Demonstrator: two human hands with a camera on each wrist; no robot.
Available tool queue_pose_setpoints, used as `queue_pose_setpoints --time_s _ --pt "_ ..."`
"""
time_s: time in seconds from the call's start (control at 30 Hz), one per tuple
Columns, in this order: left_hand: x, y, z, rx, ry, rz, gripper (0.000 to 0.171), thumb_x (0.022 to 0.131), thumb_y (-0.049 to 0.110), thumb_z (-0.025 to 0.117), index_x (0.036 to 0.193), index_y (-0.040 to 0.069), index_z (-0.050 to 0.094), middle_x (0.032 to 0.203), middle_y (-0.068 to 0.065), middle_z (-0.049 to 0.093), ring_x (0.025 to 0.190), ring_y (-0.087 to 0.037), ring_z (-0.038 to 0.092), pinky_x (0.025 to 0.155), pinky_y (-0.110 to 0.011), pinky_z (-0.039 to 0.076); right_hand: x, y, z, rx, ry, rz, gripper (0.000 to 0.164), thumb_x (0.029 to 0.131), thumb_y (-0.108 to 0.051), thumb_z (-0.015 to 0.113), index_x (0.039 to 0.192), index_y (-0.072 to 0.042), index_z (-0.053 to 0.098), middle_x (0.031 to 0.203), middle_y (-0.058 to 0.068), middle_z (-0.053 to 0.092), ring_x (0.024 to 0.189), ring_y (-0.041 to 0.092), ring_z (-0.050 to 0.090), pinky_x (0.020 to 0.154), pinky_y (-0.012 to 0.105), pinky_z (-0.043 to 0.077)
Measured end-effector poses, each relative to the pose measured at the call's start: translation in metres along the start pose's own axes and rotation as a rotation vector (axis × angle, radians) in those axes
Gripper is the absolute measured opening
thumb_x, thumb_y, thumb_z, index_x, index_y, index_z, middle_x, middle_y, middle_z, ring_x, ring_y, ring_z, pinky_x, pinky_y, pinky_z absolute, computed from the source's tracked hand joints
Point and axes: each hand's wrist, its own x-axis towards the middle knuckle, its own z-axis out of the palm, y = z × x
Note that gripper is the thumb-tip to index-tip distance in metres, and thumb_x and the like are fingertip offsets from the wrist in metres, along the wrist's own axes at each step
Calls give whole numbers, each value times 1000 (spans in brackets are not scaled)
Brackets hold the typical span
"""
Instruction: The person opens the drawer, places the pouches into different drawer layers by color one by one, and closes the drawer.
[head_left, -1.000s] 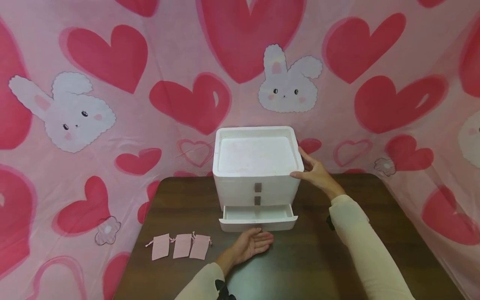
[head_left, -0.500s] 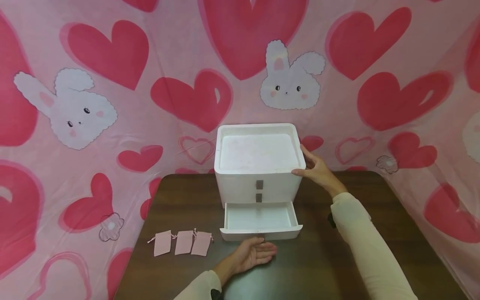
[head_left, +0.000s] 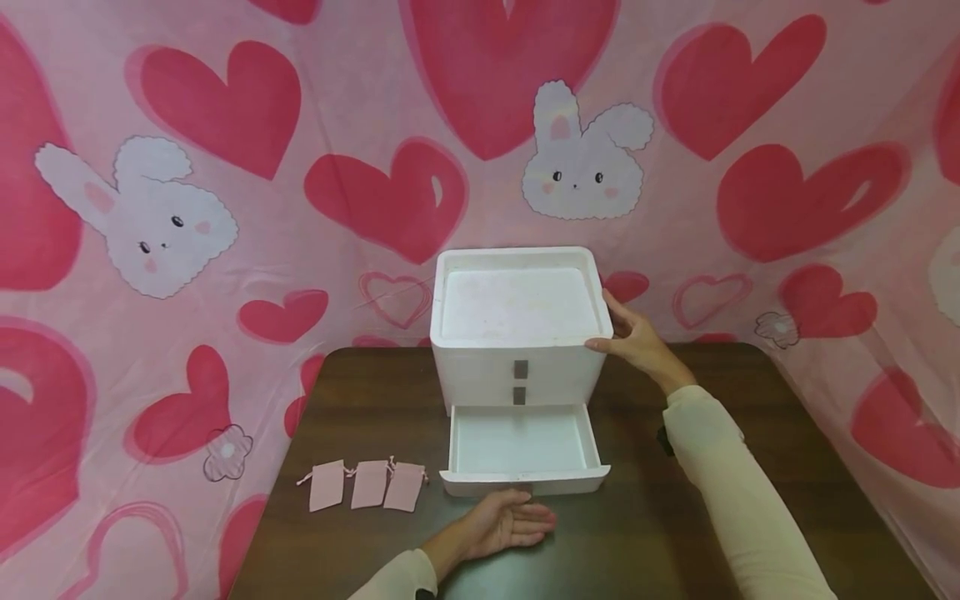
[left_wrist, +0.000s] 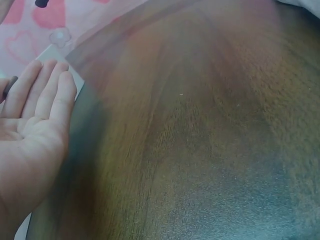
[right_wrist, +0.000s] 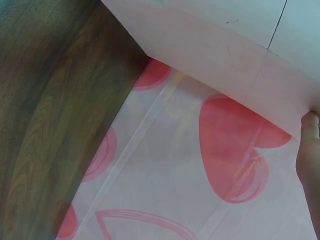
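A white drawer unit [head_left: 487, 375] with small grey handles stands on the table, its bottom drawer [head_left: 517, 442] pulled out and bare inside. My left hand [head_left: 498, 525] is palm up in front, its thumb and index finger pinching the drawer's dark handle [left_wrist: 11, 86]; the other fingers extend straight. At the unit's right side, my right hand [head_left: 637, 342] holds the top front corner, thumb on the front and fingers along the side. In the right wrist view, one finger [right_wrist: 310, 132] touches the unit's side wall [right_wrist: 215, 55].
Three pink drawstring pouches [head_left: 367, 485] lie in a row on the brown wooden table [head_left: 637, 517], left of the drawer. A pink cloth [head_left: 345, 92] with hearts and rabbits hangs close behind the unit. A shallow raised rim surrounds the unit's top tray [head_left: 525, 252].
The bottom drawer has slid farther out toward me, my left hand moving back with it. My right hand stays on the unit's corner. The head view has shifted slightly.
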Motion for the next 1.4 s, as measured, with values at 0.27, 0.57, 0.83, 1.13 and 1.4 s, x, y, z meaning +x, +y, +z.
queue_pose_setpoints --time_s 0.27,0.57,0.83,1.13,1.4 --pt "-3 2 -2 36 -36 0 66 105 35 38 140 -21 43 146 -34 51 128 -26 63 107 -32 53 -1 0 0 -15 -1 5 99 91 -8 75 163 -16 8 173 8 11 155 40 25 114 38 35" --pt "-12 10 -7 136 -115 -30 75 107 47 33 141 -19 44 146 -35 50 134 -34 58 112 -38 50 -1 1 0 -4 8 8 99 91 -9 75 163 -17 8 173 9 9 155 40 24 116 43 33" --pt "-20 30 -14 334 -107 -29 63 108 40 39 137 -14 53 139 -33 58 127 -37 64 105 -43 55 -1 2 1 -21 4 11 98 92 -10 74 163 -18 7 173 8 9 156 39 23 116 46 32" --pt "-36 64 -8 424 -55 104 55 107 31 46 143 -10 48 137 -35 58 120 -32 69 106 -51 54 -1 3 1 -2 8 7 99 91 -8 75 163 -18 8 173 7 9 157 37 22 119 46 29" --pt "-59 103 -13 716 136 427 43 104 19 55 136 -8 57 131 -36 62 120 -49 64 103 -55 54 -2 1 2 -4 5 -3 100 90 -8 75 163 -18 9 173 7 9 156 39 22 119 48 28"
